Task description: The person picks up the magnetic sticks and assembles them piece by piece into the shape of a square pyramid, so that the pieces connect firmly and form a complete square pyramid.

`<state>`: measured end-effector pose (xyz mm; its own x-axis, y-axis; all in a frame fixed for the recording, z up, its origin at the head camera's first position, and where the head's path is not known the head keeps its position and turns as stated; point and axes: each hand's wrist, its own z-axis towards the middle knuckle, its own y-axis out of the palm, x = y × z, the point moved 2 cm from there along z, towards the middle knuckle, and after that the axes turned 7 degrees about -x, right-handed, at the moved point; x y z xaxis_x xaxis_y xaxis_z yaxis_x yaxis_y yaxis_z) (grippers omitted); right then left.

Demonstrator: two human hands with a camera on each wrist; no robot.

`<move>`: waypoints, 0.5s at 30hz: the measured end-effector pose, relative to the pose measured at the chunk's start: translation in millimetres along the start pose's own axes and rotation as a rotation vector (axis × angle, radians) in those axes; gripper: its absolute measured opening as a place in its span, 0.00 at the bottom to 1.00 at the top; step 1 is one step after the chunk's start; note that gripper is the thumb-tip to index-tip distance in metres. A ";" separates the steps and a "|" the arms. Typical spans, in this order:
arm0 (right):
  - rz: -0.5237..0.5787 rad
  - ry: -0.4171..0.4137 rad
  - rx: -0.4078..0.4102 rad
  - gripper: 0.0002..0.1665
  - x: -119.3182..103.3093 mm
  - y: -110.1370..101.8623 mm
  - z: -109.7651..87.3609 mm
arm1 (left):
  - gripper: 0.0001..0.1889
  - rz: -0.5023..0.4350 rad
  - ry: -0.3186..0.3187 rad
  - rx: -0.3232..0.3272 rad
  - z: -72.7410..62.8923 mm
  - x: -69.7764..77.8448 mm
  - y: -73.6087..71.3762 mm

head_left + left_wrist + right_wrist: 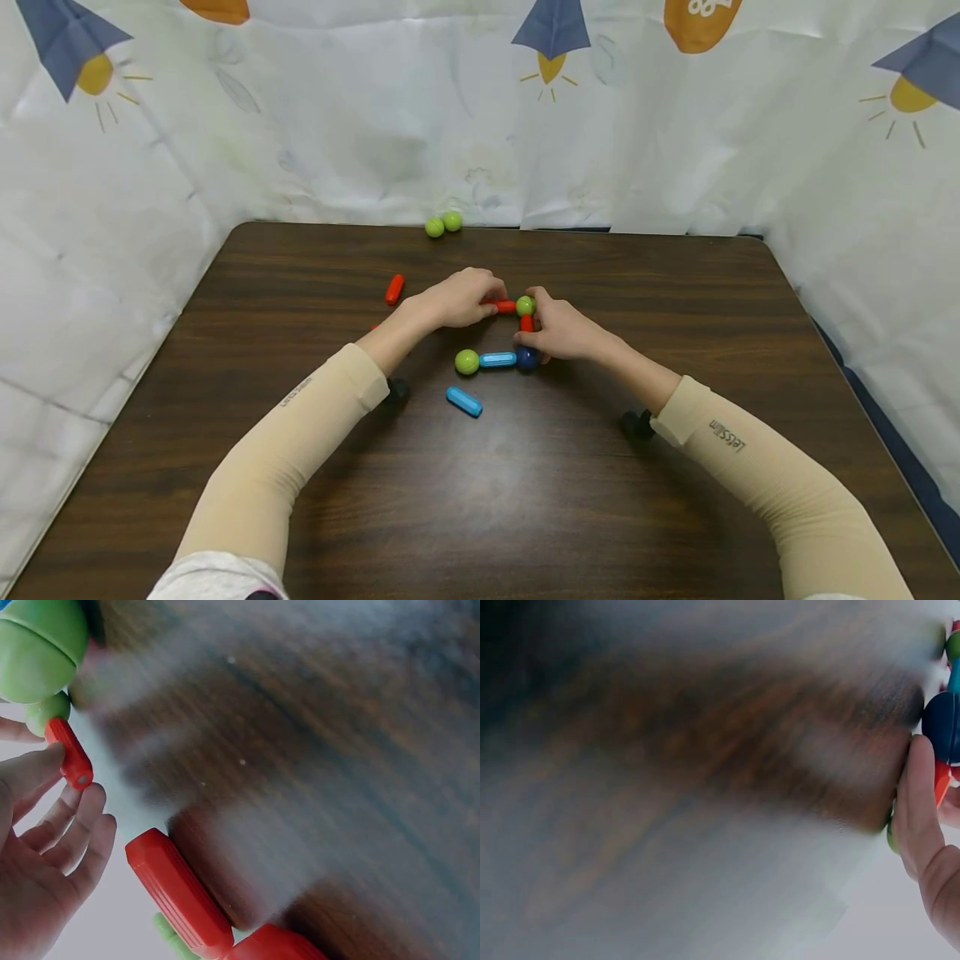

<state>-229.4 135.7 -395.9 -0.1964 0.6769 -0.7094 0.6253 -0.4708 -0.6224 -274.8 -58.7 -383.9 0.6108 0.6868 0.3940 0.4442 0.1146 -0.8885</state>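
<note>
My left hand pinches a red rod between thumb and fingers; its far end meets a green ball. From that ball a second red rod runs toward a dark blue ball, with my right hand gripping this rod, thumb on the near side and fingers behind. A light blue rod joins the dark blue ball to another green ball, so the pieces form a three-sided shape on the table. In the right wrist view, fingers lie alongside the dark blue ball.
A loose light blue rod lies nearer the person on the brown table. Beyond the left forearm is a loose red rod. Two green balls sit at the table's far edge, against the white printed curtain.
</note>
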 end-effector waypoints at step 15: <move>0.048 0.038 0.016 0.48 6.7 -5.2 -4.4 | 0.20 -0.121 -0.071 -0.259 -43.3 14.8 -5.5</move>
<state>-230.6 145.1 -395.9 -0.1371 0.6740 -0.7259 0.6208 -0.5126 -0.5932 -239.8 -80.3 -363.0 0.4999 0.7287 0.4681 0.6691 0.0182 -0.7430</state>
